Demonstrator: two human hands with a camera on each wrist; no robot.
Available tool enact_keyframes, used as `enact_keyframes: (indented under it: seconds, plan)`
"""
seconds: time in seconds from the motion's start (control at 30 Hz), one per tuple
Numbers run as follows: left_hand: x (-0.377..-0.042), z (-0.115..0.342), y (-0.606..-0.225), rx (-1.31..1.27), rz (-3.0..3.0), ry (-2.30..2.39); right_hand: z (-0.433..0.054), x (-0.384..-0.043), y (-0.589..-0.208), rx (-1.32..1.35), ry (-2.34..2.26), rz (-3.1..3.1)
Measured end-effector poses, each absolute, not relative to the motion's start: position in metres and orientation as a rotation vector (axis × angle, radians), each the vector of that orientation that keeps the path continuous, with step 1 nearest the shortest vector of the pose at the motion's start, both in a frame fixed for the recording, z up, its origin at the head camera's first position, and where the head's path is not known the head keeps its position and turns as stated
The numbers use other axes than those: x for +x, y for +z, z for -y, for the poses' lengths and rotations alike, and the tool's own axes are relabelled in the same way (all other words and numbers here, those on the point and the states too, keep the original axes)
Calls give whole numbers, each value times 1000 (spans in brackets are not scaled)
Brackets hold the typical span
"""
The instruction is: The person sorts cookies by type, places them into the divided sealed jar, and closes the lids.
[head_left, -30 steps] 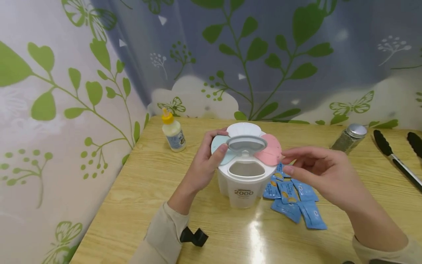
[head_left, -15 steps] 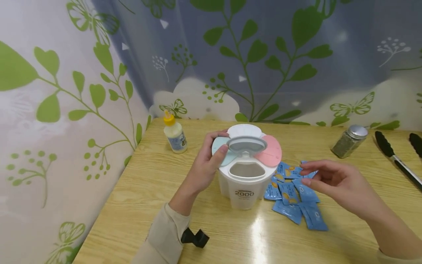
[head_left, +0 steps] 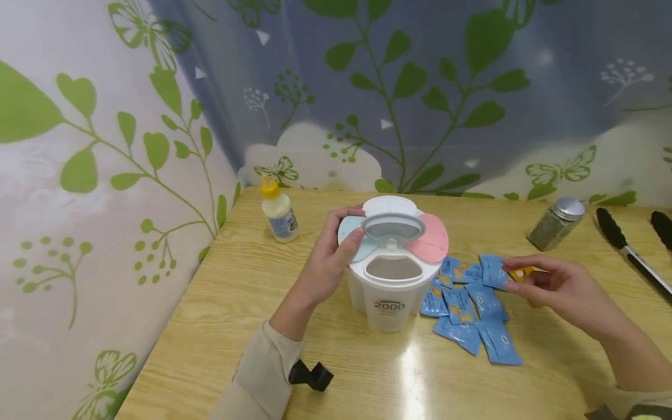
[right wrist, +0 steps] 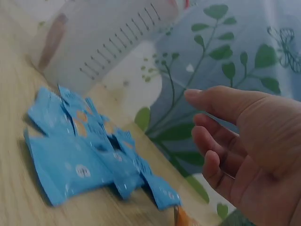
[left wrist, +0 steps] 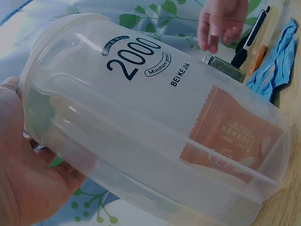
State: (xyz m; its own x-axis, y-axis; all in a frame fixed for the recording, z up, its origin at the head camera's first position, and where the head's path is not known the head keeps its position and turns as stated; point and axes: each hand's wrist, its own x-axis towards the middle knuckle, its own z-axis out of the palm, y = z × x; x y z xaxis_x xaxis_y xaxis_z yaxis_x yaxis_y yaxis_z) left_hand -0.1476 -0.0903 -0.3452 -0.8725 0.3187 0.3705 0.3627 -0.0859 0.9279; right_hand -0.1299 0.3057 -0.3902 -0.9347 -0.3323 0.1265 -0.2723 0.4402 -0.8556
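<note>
A pale leaf-printed wall covering fills the left, meeting a blue, green-leaved backdrop behind a light wooden table streaked with reflected light. On the table, from the left: a yellow-capped bottle; then a person's left hand, fingers wrapped round a translucent white container, thumb on its mint lid. The front flap is raised; an orange packet lies low inside. Just right, blue packets overlap. Over their far right edge, near an orange item, hovers the right hand, fingers bent, thumb apart, gripping nothing. Beyond: a silver-lidded jar, black-tipped tongs
</note>
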Motion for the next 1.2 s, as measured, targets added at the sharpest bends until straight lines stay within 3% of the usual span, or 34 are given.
enact_keyframes:
  seconds: [0.23, 0.53, 1.2]
  plan:
    - [-148, 90, -345, -771, 2109, -2156, -333, -140, -411, -521, -1420, -2640]
    - [-149, 89, -345, -754, 2118, -2139, -358, -149, -430, -300, -1306, -2746]
    - [-149, 90, -347, -757, 2103, -2153, -361, -152, -434, -233, -979, -2920]
